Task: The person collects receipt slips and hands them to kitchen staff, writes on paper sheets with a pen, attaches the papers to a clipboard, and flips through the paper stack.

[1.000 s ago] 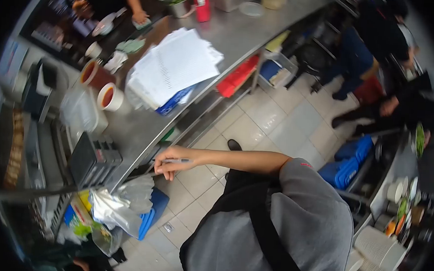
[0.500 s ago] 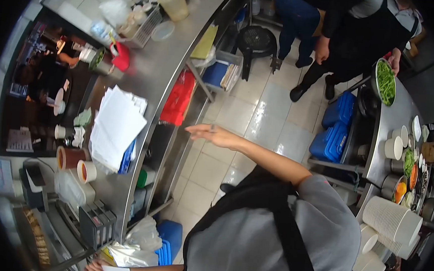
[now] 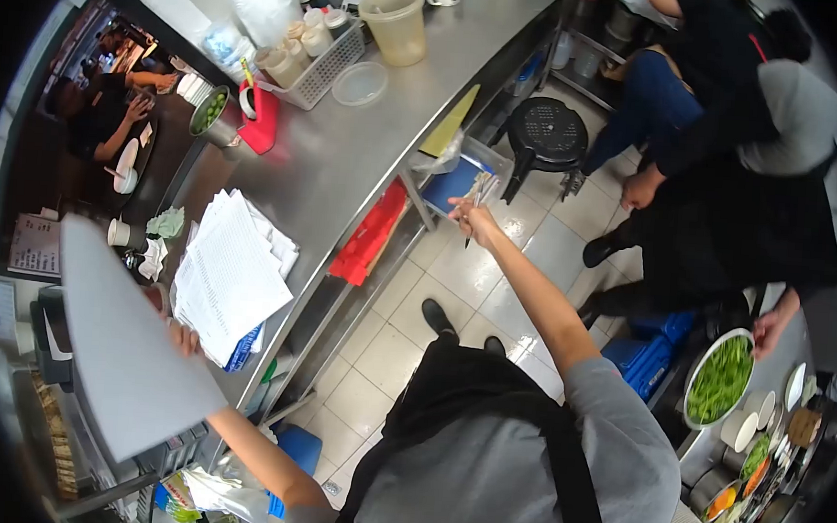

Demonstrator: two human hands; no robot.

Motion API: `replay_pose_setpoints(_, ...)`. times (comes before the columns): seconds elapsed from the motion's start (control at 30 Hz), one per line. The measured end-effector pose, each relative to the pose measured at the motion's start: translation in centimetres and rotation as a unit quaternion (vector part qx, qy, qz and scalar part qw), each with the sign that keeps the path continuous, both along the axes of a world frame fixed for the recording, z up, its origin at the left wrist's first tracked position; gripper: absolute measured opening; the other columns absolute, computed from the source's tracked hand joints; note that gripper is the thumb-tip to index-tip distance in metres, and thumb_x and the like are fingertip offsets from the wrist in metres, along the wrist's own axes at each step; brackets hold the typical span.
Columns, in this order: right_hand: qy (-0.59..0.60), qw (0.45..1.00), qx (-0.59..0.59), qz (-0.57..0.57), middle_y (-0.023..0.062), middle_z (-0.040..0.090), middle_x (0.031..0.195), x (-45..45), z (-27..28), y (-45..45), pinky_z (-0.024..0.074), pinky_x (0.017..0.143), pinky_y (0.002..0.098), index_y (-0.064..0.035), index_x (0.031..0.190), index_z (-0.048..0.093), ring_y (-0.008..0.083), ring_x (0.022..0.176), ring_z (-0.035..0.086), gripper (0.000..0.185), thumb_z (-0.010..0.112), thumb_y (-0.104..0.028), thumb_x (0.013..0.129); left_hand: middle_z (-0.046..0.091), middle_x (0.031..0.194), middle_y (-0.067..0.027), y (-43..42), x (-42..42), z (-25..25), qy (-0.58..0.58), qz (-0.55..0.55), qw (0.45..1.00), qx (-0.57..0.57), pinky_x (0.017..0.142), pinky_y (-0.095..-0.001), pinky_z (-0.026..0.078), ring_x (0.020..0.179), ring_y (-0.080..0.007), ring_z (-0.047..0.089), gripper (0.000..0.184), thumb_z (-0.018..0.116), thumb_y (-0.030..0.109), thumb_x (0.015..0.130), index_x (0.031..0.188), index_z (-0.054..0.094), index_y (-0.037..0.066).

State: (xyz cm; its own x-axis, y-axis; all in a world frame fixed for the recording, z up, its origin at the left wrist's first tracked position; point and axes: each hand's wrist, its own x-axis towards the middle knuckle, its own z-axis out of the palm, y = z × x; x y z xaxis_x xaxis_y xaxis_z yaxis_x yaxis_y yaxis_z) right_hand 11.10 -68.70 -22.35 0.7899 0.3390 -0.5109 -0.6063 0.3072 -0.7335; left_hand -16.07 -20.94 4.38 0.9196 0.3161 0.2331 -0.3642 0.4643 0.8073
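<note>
My left hand (image 3: 184, 339) is closed on a large white sheet of paper (image 3: 130, 349), which hangs tilted over the left counter and hides part of it. Just beyond that hand lies a stack of printed papers (image 3: 231, 274), with something blue under it. My right hand (image 3: 479, 224) is out over the floor in front of the counter, its fingers closed around a slim pen (image 3: 469, 236).
On the steel counter (image 3: 389, 116) stand a plastic tub (image 3: 395, 25), a basket of bottles (image 3: 320, 64) and a red tape dispenser (image 3: 258, 117). A person at right holds a bowl of green vegetables (image 3: 718, 380). A black stool (image 3: 547, 135) stands on the tiles.
My left hand has risen with the paper to beside the stack. My right hand has moved forward and right, and the pen now shows. The person with the bowl has come nearer.
</note>
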Motion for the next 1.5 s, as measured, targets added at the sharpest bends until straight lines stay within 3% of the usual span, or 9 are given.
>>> replay_pose_setpoints(0.1, 0.01, 0.994, -0.107, -0.015, 0.0075, 0.058, 0.087, 5.1, -4.4, 2.7, 0.0273, 0.037, 0.0218, -0.0072, 0.117, 0.05, 0.0082, 0.047, 0.038, 0.03, 0.046, -0.02, 0.09, 0.051, 0.078, -0.0082, 4.8, 5.4, -4.7, 0.234, 0.278, 0.921, 0.14, 0.058, -0.0224, 0.037, 0.06, -0.0129, 0.042, 0.05, 0.048, 0.03, 0.09, 0.121, 0.042, -0.008)
replay_pose_setpoints(0.23, 0.055, 0.992, -0.11, -0.005, 0.0055, 0.059, 0.097, 9.6, -8.7, 3.6, 0.0388, 0.05, 0.0229, -0.0138, 0.114, 0.055, 0.0083, 0.058, 0.045, 0.029, 0.047, -0.028, 0.091, 0.055, 0.11, -0.0298, 14.6, 8.4, -18.1, 0.399, 0.378, 0.523, 0.651, 0.085, -0.0432, 0.042, 0.098, -0.0399, 0.055, 0.058, 0.053, 0.04, 0.088, 0.112, 0.049, -0.014)
replay_pose_setpoints(0.3, 0.047, 0.989, -0.136, 0.023, 0.0038, 0.059, 0.111, 12.2, -13.1, 3.6, 0.0408, 0.073, 0.0319, -0.0157, 0.119, 0.053, 0.014, 0.093, 0.052, 0.037, 0.049, -0.036, 0.088, 0.061, 0.09, -0.0288, 7.9, 10.3, -16.1, 0.39, 0.5, 0.536, 0.557, 0.076, -0.0434, 0.046, 0.084, -0.0405, 0.059, 0.053, 0.054, 0.04, 0.087, 0.101, 0.056, -0.011)
replay_pose_setpoints(0.37, 0.067, 0.982, -0.175, 0.018, 0.0045, 0.056, 0.118, 14.8, -14.7, 4.2, 0.0374, 0.072, 0.0349, -0.0155, 0.12, 0.052, 0.0177, 0.107, 0.051, 0.039, 0.049, -0.037, 0.087, 0.063, 0.083, -0.0251, 7.3, 10.8, -15.2, 0.423, 0.484, 0.588, 0.491, 0.072, -0.041, 0.048, 0.077, -0.0359, 0.062, 0.045, 0.056, 0.034, 0.086, 0.096, 0.059, -0.009)
replay_pose_setpoints(0.5, 0.105, 0.987, -0.123, -0.009, 0.0029, 0.06, 0.101, 20.4, -18.9, 4.7, 0.0449, 0.067, 0.0398, -0.0156, 0.113, 0.053, 0.0162, 0.087, 0.054, 0.027, 0.047, -0.028, 0.09, 0.065, 0.078, -0.014, 5.2, 10.9, -12.3, 0.354, 0.469, 0.712, 0.384, 0.065, -0.031, 0.047, 0.069, -0.0169, 0.059, 0.033, 0.061, 0.024, 0.085, 0.093, 0.06, -0.008)
replay_pose_setpoints(0.57, 0.079, 0.984, 0.131, 0.088, 0.002, 0.06, 0.096, 23.0, -22.5, 2.9, 0.0483, 0.069, 0.0364, -0.0118, 0.105, 0.053, 0.0168, 0.086, 0.055, 0.018, 0.046, -0.021, 0.091, 0.065, 0.079, -0.0085, 6.3, 10.3, -12.6, 0.436, 0.435, 0.712, 0.337, 0.062, -0.0253, 0.045, 0.067, -0.0104, 0.055, 0.031, 0.061, 0.022, 0.085, 0.094, 0.061, -0.008)
replay_pose_setpoints(0.67, 0.133, 0.991, 0.01, 0.006, 0.0027, 0.059, 0.097, 25.6, -23.0, 4.8, 0.0483, 0.071, 0.0359, -0.0112, 0.106, 0.053, 0.0172, 0.086, 0.055, 0.019, 0.047, -0.019, 0.09, 0.064, 0.08, -0.0053, 6.4, 10.5, -12.5, 0.401, 0.43, 0.774, 0.233, 0.059, -0.022, 0.045, 0.067, -0.0074, 0.055, 0.026, 0.062, 0.018, 0.084, 0.095, 0.062, -0.005)
replay_pose_setpoints(1.17, 0.116, 0.988, -0.016, -0.1, 0.0065, 0.059, 0.101, 27.8, -23.4, 5.0, 0.0483, 0.079, 0.0337, -0.0081, 0.112, 0.05, 0.0189, 0.091, 0.055, 0.024, 0.051, -0.01, 0.088, 0.057, 0.068, 0.0028, 7.1, 10.2, -13.3, 0.4, 0.479, 0.77, 0.132, 0.053, -0.0184, 0.04, 0.057, -0.0031, 0.048, 0.014, 0.059, 0.017, 0.086, 0.079, 0.059, 0.004)
replay_pose_setpoints(1.5, 0.003, 0.982, 0.161, -0.096, 0.009, 0.058, 0.103, 26.1, -22.6, -2.8, 0.0484, 0.084, 0.0323, -0.0061, 0.115, 0.049, 0.02, 0.093, 0.055, 0.03, 0.053, -0.004, 0.086, 0.057, 0.067, 0.0025, 7.1, 10.2, -13.5, 0.383, 0.502, 0.762, 0.146, 0.052, -0.0184, 0.038, 0.057, -0.004, 0.048, 0.013, 0.059, 0.014, 0.085, 0.077, 0.059, 0.004)
